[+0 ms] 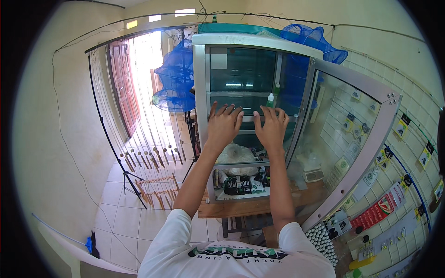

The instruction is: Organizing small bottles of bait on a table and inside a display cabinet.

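Observation:
Both arms reach forward to a glass display cabinet with a pale metal frame. My left hand is raised before its middle shelf, fingers spread, holding nothing I can see. Beside it my right hand is held up the same way, fingers apart. Just past the right fingertips stands a small green bottle with a white cap; whether they touch it I cannot tell. The cabinet's framed glass door is swung out to the right. Below my hands, a whitish plastic bag and a dark printed package lie inside.
Blue mesh nets hang left of the cabinet. A stand with hanging strings and wooden pieces is farther left. A wooden bench supports the cabinet. On the right are a small scale and a wall grid with small packets.

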